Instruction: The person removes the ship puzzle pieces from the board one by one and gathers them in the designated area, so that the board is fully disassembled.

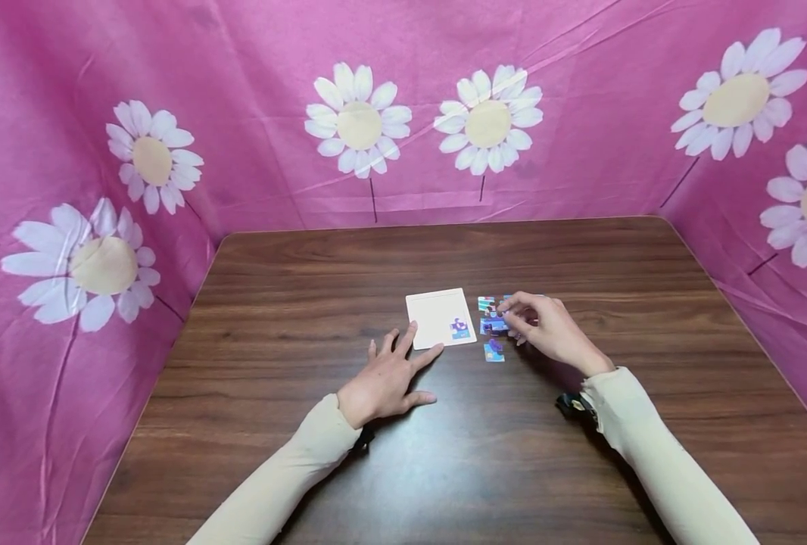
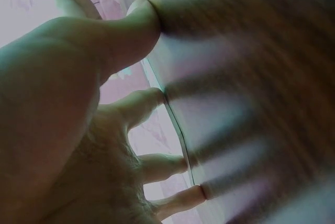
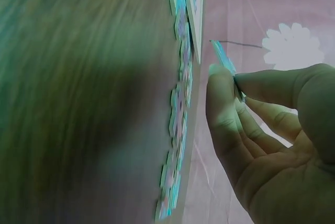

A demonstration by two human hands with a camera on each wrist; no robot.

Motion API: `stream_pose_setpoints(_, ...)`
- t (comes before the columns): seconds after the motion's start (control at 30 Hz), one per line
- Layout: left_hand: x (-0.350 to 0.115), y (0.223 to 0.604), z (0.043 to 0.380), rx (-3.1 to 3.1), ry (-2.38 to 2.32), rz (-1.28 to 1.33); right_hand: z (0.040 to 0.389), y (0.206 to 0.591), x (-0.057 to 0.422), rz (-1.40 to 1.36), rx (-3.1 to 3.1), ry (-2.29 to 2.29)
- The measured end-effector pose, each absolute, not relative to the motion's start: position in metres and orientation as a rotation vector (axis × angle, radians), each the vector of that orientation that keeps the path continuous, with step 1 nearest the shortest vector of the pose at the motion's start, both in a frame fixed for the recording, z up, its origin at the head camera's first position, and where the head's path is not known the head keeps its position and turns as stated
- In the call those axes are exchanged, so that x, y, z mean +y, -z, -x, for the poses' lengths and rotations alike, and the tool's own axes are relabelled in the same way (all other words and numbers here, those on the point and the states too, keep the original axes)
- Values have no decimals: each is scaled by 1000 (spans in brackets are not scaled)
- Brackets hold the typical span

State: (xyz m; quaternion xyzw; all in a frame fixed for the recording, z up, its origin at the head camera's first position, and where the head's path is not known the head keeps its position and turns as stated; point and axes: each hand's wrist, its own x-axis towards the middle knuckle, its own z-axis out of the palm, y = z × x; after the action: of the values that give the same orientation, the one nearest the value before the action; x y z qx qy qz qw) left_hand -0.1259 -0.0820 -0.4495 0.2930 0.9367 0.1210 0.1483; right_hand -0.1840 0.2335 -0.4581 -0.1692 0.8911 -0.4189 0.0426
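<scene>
A white square puzzle board lies flat on the table, with one purple and blue jigsaw piece in its lower right corner. My left hand rests with spread fingers at the board's near edge, fingertips touching it. To the right of the board, my right hand is over several loose jigsaw pieces. In the right wrist view, its thumb and index finger pinch a thin jigsaw piece, held above the table. The right hand hides part of the loose pieces in the head view.
One loose blue piece lies nearer to me, beside the board's lower right corner. The dark brown wooden table is bordered by pink cloth with white flowers at the back and both sides.
</scene>
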Motion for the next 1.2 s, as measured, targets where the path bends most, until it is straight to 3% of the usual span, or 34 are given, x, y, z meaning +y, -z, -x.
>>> stream_pose_setpoints(0.73,-80,451,127,2674,-369,-839,160,462,262,390,2750,1167)
stream_pose_setpoints(1.2,-82,449,124,2698,-355,-858,153,464,266,526,2789,1056)
